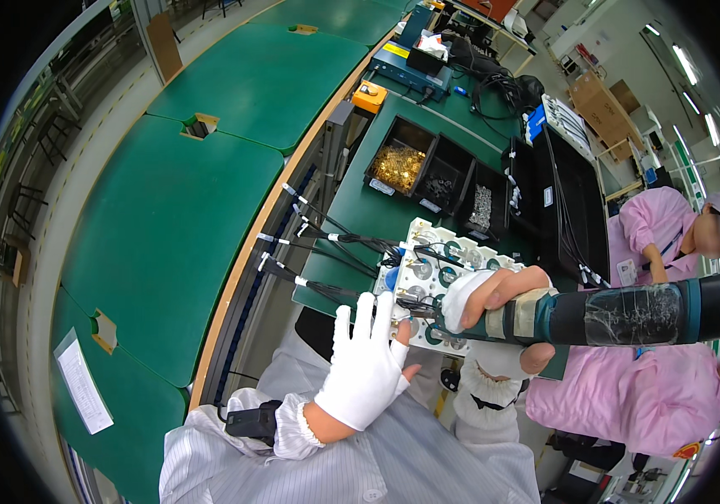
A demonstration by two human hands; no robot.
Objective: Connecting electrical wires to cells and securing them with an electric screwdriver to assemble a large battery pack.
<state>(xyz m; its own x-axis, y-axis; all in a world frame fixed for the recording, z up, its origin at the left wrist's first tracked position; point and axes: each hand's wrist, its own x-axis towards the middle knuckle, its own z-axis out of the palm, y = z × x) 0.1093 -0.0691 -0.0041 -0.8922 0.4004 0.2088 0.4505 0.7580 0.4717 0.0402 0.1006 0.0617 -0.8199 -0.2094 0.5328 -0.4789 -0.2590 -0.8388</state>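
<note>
My right hand (pixel 499 307), in a white glove with bare fingertips, is wrapped round a dark electric screwdriver (pixel 637 315) with tape on its body. The tool's front end points left, over a white block-like fixture (pixel 427 244) with round sockets. My left hand (pixel 364 365), gloved in white with bare thumb and forefinger tips, is spread at the fixture's near left edge. Its forefinger is beside the screwdriver's front end and the cable ends there; whether it touches them I cannot tell. Black cables (pixel 339 239) with white labels run from the fixture toward the left edge.
Behind the fixture stand black bins with brass-coloured parts (pixel 398 166), dark parts (pixel 439 186) and silver screws (pixel 482 206). A large black tray (pixel 557 193) holds more cables. Two people in pink (pixel 604 395) are close on the right. A green-topped table (pixel 175 202) lies left.
</note>
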